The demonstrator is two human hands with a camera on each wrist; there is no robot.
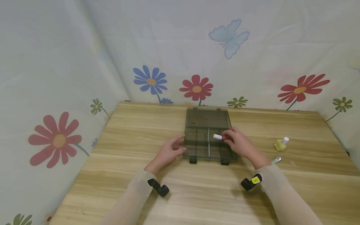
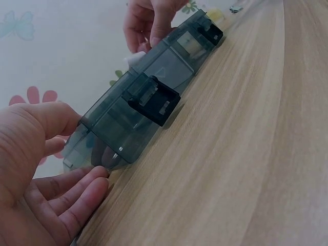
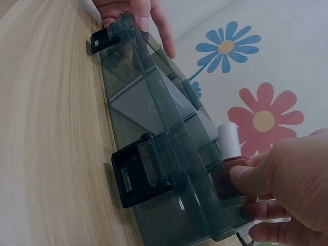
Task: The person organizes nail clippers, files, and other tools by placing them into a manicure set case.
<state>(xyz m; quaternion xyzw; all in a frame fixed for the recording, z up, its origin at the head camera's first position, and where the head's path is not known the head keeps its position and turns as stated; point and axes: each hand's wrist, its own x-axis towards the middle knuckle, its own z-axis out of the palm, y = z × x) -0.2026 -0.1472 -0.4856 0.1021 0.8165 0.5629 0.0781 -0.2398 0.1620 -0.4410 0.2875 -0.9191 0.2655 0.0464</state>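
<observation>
- Lying open on the wood-grained surface [image 1: 135, 134], the smoky, see-through plastic box [image 1: 195, 151] has its flat lid [image 1: 207, 118] at 12 o'clock and black latches [image 1: 192, 160] at 6.
- The right hand [image 1: 239, 140] is narrow, pinching a dark red bottle [image 1: 225, 137] with white cylinder cap, at 2 o'clock from the pale, thin divider [image 1: 208, 145].
- The left hand [image 1: 170, 150] is half wide, its relaxed fingers touching the box at 9 o'clock.
- At 3 o'clock from the box stands a yellow bottle [image 1: 280, 145].
</observation>
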